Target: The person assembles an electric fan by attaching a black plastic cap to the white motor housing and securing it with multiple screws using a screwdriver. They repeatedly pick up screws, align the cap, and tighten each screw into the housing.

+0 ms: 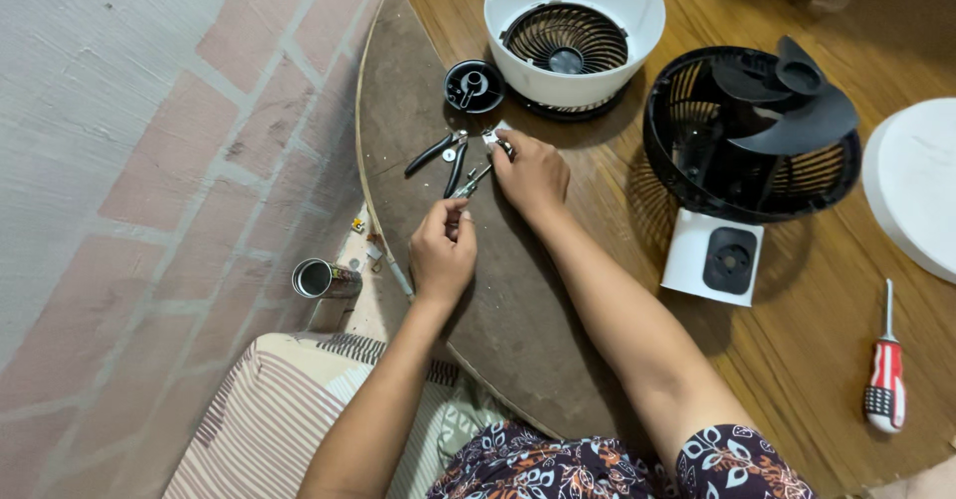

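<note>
My left hand (442, 248) grips the handle of a thin metal tool (471, 182) whose tip points up to the right. My right hand (533, 172) pinches a small white and metal part (494, 139) at the tool's tip. Both rest on the dark left part of a round wooden table (418, 111). Black-handled pliers (446, 155) lie just left of the hands. A black round cap (472, 86) sits beyond them.
A white fan housing with a black grille (574, 26) stands at the back. A black fan cage with blades (754, 125) on a white base (713, 257) is at right. A red-and-white screwdriver (885, 374), a white disc (914, 185) and a metal can (325, 279) are nearby.
</note>
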